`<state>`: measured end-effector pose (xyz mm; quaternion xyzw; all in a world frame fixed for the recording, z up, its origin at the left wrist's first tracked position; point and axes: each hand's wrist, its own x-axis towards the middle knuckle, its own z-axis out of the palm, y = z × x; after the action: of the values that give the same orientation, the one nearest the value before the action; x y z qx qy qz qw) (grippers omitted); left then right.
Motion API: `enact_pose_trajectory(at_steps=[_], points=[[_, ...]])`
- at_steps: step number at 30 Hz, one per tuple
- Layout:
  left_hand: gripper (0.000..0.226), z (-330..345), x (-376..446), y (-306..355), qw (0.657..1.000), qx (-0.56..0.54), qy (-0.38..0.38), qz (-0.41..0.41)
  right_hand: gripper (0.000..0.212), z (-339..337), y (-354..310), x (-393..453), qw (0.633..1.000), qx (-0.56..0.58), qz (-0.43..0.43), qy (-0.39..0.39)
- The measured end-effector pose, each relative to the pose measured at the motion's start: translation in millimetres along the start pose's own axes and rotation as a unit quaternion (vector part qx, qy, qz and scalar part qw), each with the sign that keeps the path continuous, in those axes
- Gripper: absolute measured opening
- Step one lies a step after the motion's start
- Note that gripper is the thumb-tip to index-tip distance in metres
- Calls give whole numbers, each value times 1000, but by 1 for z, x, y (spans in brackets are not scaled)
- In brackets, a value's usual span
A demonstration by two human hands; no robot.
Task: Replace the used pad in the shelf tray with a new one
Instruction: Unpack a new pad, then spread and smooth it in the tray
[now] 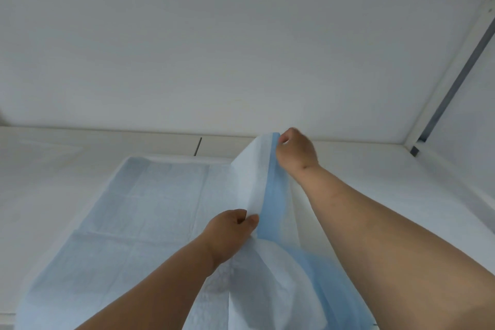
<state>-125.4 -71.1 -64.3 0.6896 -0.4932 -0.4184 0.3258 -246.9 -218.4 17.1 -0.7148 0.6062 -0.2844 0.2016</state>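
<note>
A light blue pad (150,206) lies partly unfolded on the white shelf tray (401,185), with fold creases across it. Its right part is lifted off the tray, showing a white face and a darker blue border strip. My left hand (230,233) pinches the lifted edge near the middle of the view. My right hand (294,150) pinches the same edge farther back, close to the tray's rear wall. Both forearms reach in from the bottom.
A white back panel (241,48) rises behind the tray. A white frame post with a grey strip (450,83) runs diagonally at the right. A thin dark slot (198,146) marks the rear ledge. Bare white tray surface lies left and right of the pad.
</note>
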Motion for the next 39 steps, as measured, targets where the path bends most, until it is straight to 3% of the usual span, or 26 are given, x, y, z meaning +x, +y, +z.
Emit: enact_pose_trajectory(at_steps=[2, 4, 7, 13, 15, 18, 25, 29, 32, 36, 39], points=[[61, 0, -2, 3, 1000, -11, -4, 4, 23, 10, -5, -10, 996, 0, -12, -89], [60, 0, -4, 5, 1000, -17, -14, 11, 26, 18, -7, -18, 980, 68, 26, -188], [50, 0, -8, 10, 999, 2, -26, 34, 33, 23, -2, -26, 951, 156, 98, -247], [39, -3, -10, 7, 996, -40, -71, 41, 51, 27, 13, -32, 927, 247, 176, -223], [29, -3, -9, 8, 995, -57, -71, 38, 45, 27, 16, -39, 925, 235, 178, -240], [32, -7, -8, 7, 995, -78, -55, 24, 28, 32, 15, -47, 913, 220, 201, -279], [26, -23, -7, 1, 968, -247, 29, -37, 34, 34, 9, -50, 816, 440, 264, -265], [27, -26, -8, -3, 967, -249, 28, -49, 30, 36, 30, -54, 789, 451, 362, -208], [29, -24, -7, -3, 976, -212, 18, -44, 26, 39, 36, -49, 812, 398, 386, -183], [36, -21, -5, -2, 988, -152, 6, -35, 11, 33, 25, -39, 920, 210, 298, -143], [38, -21, -4, -2, 993, -111, -8, -28, 18, 30, 23, -38, 927, 187, 286, -153]])
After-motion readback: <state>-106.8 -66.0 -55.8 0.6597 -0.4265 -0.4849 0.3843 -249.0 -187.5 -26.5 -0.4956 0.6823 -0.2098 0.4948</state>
